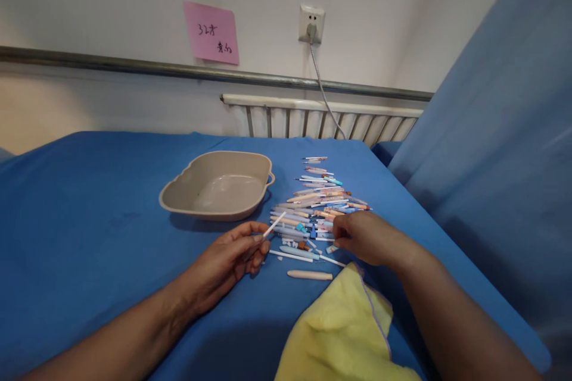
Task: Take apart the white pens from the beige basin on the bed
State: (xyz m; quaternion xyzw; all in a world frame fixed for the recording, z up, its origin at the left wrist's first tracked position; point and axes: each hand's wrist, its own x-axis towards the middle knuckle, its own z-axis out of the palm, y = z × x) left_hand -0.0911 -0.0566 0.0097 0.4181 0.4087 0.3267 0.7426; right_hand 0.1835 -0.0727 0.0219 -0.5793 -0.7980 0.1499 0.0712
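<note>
Between the thumb and fingers of my left hand [243, 248] is a slim white pen refill [274, 224], its tip pointing up and to the right. My right hand [360, 237] reaches down at the right side of a heap of pens and pen parts [308, 214], fingers pinched together; what they hold, if anything, is hidden. Just below the heap lie a pale green pen barrel [299, 252], a white refill [291, 256] and a peach pen barrel [309, 275]. Small white and brown pieces [297, 244] are scattered near my left fingertips.
A beige plastic basin [214, 214] stands left of the heap on the blue cloth [111, 250]. At the front is a crumpled yellow cloth [339, 327]. Behind are a white bed rail [313, 102] and a plugged-in cable [322, 89]; a blue curtain [500, 131] hangs at right.
</note>
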